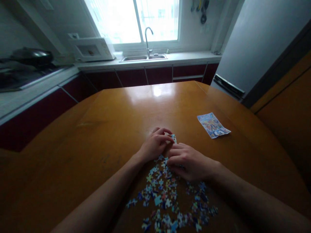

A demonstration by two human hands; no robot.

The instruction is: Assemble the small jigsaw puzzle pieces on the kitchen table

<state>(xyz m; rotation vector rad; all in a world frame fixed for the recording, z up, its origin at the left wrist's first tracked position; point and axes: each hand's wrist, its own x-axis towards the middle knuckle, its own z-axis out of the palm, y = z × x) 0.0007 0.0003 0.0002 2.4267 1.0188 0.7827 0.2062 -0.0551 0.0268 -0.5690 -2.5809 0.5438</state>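
My left hand (157, 143) rests on the table with bent fingers, its fingertips on the edge of a small patch of joined jigsaw pieces (174, 138). Just to the right and nearer to me, my right hand (188, 161) is closed, fingers curled toward the left hand. Whatever its fingertips hold is hidden. Below both hands spreads a loose heap of jigsaw pieces (157, 200), mostly blue, white and pale green, some partly under my right hand. A printed picture sheet (213, 125) of the puzzle kind lies on the right, apart from both hands.
The wooden table (116, 129) has a rounded outline. Beyond it stand a counter with a sink (136, 58) and tap, a white microwave (92, 49), and a wok (32, 56) on the stove at left. A grey fridge (255, 42) is at right.
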